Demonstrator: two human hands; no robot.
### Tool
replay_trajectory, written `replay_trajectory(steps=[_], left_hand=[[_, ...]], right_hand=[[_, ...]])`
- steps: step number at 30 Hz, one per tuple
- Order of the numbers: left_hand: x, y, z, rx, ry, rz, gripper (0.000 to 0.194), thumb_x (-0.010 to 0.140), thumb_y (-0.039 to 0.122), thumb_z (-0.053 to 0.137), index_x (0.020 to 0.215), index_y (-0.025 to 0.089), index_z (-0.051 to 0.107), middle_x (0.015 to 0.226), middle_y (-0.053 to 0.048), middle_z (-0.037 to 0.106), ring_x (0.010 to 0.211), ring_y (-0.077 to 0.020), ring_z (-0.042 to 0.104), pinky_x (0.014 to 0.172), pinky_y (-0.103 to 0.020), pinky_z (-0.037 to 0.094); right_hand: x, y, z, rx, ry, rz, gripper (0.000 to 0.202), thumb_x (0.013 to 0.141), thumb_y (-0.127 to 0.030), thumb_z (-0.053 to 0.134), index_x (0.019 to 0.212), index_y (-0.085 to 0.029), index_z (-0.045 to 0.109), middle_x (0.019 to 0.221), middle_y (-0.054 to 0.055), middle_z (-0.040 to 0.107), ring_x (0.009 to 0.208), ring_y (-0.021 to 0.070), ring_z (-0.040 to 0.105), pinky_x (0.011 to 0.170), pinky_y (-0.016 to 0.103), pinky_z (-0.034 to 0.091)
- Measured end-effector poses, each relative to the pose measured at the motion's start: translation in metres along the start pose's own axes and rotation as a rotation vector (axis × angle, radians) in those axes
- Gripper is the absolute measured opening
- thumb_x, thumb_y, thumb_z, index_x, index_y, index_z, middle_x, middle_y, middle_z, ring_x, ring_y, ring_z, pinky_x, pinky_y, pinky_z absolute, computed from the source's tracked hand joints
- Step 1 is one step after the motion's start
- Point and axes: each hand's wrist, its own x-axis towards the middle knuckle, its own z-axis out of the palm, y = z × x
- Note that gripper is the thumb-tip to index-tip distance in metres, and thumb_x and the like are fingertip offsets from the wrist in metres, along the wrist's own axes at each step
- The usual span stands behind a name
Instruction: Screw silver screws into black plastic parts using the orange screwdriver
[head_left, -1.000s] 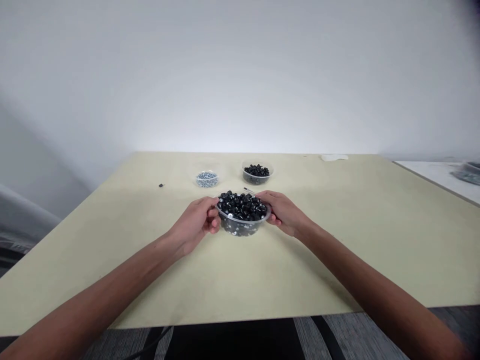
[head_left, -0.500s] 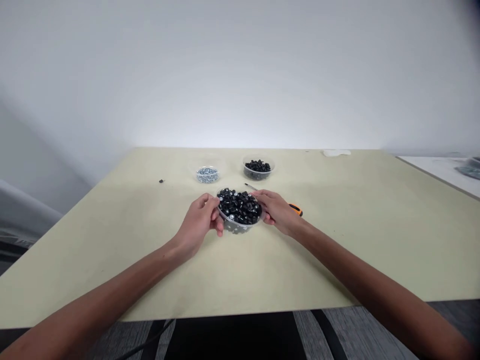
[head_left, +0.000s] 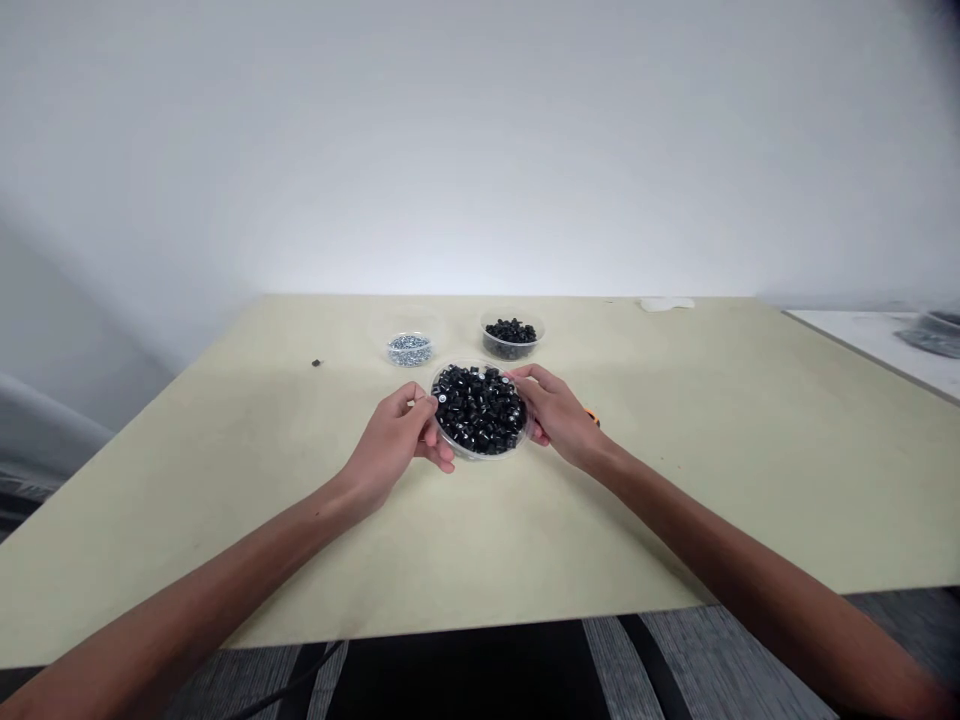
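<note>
Between my hands is a clear round plastic bowl (head_left: 481,456) filled with small shiny black parts (head_left: 480,410), a few showing white or silvery round ends. My left hand (head_left: 401,430) grips its left rim, thumb on top and fingers below. On the opposite side, my right hand (head_left: 553,412) is closed on the right rim. The bowl is tilted towards me, so its contents face the camera. Just beyond my right hand, a bit of an orange and black handle (head_left: 592,416) shows; the hand hides the rest.
Behind the held bowl stand a clear tub of small silvery screws (head_left: 410,350) and another clear tub with black pieces (head_left: 511,338). One small black piece (head_left: 316,363) lies on the table (head_left: 247,450) to the left. A white item (head_left: 666,304) rests at the back edge.
Both hands have tipped the bowl further towards me, its far rim rising. The thin shaft visible behind the bowl earlier is now hidden.
</note>
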Motion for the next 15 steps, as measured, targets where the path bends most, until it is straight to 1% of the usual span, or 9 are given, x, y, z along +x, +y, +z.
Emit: replay_trajectory(steps=[1,3,5,7,9,11,12,13,15], left_hand=[[0.001,-0.001,0.0,0.008,-0.014,0.005,0.027,0.093,0.03,0.051,0.071,0.02,0.039,0.056,0.004,0.048,0.051,-0.0153,0.06,0.053,-0.033,0.056],[0.006,-0.005,-0.003,0.049,-0.022,0.014,0.027,0.093,0.031,0.051,0.071,0.02,0.039,0.057,0.005,0.049,0.052,-0.0152,0.06,0.054,-0.033,0.056],[0.011,-0.012,-0.008,0.097,-0.029,0.003,0.027,0.093,0.032,0.051,0.071,0.02,0.039,0.057,0.005,0.049,0.053,-0.0152,0.06,0.057,-0.034,0.057],[0.014,-0.02,-0.016,0.127,-0.056,-0.027,0.028,0.093,0.035,0.05,0.072,0.02,0.04,0.059,0.004,0.051,0.056,-0.0161,0.062,0.06,-0.035,0.057],[0.016,-0.024,-0.025,0.2,-0.113,-0.074,0.03,0.094,0.04,0.048,0.072,0.02,0.041,0.059,0.003,0.054,0.056,-0.0169,0.063,0.059,-0.034,0.056],[0.021,-0.018,-0.036,0.392,-0.146,-0.085,0.034,0.094,0.046,0.045,0.072,0.02,0.045,0.058,0.002,0.055,0.05,-0.0162,0.059,0.053,-0.031,0.051],[0.027,-0.011,-0.041,0.539,-0.135,-0.053,0.038,0.095,0.049,0.041,0.072,0.02,0.048,0.057,0.001,0.055,0.047,-0.0154,0.056,0.051,-0.03,0.048],[0.035,-0.001,-0.047,0.707,-0.065,0.039,0.042,0.096,0.05,0.039,0.071,0.019,0.053,0.056,-0.001,0.057,0.047,-0.0147,0.054,0.052,-0.028,0.045],[0.058,0.023,-0.056,0.983,0.099,0.269,0.042,0.096,0.049,0.039,0.076,0.018,0.058,0.064,-0.003,0.062,0.054,-0.0154,0.057,0.057,-0.028,0.043]], right_hand=[[0.001,0.003,0.0,-0.046,0.007,-0.008,0.033,0.091,-0.052,0.053,0.1,-0.02,0.049,0.047,-0.008,0.034,0.037,0.0067,0.034,0.034,0.017,0.026],[0.001,0.009,0.001,-0.104,0.013,-0.024,0.034,0.092,-0.053,0.05,0.101,-0.021,0.048,0.049,-0.007,0.039,0.039,0.0081,0.04,0.035,0.018,0.03],[0.0,0.014,0.002,-0.137,0.011,-0.041,0.033,0.094,-0.053,0.046,0.103,-0.021,0.046,0.051,-0.006,0.042,0.042,0.0098,0.046,0.038,0.019,0.035],[-0.001,0.015,0.001,-0.197,-0.006,-0.022,0.033,0.096,-0.053,0.042,0.105,-0.021,0.046,0.052,-0.005,0.045,0.044,0.0113,0.05,0.04,0.02,0.038],[0.0,0.01,-0.003,-0.362,-0.022,-0.01,0.034,0.097,-0.051,0.04,0.104,-0.02,0.05,0.053,-0.004,0.049,0.045,0.0112,0.05,0.043,0.021,0.038],[0.007,-0.003,-0.012,-0.625,0.003,-0.081,0.032,0.097,-0.045,0.041,0.098,-0.017,0.057,0.057,-0.001,0.054,0.047,0.0096,0.049,0.049,0.021,0.037],[0.014,-0.012,-0.018,-0.766,0.047,-0.149,0.031,0.097,-0.04,0.042,0.093,-0.015,0.06,0.061,0.002,0.057,0.049,0.0089,0.048,0.051,0.022,0.035],[0.024,-0.023,-0.024,-0.841,0.113,-0.239,0.031,0.098,-0.037,0.04,0.095,-0.014,0.062,0.069,0.004,0.061,0.054,0.0089,0.05,0.054,0.022,0.035],[0.049,-0.046,-0.036,-0.957,0.235,-0.399,0.03,0.098,-0.035,0.041,0.104,-0.014,0.062,0.08,0.006,0.064,0.063,0.0098,0.052,0.059,0.022,0.035]])
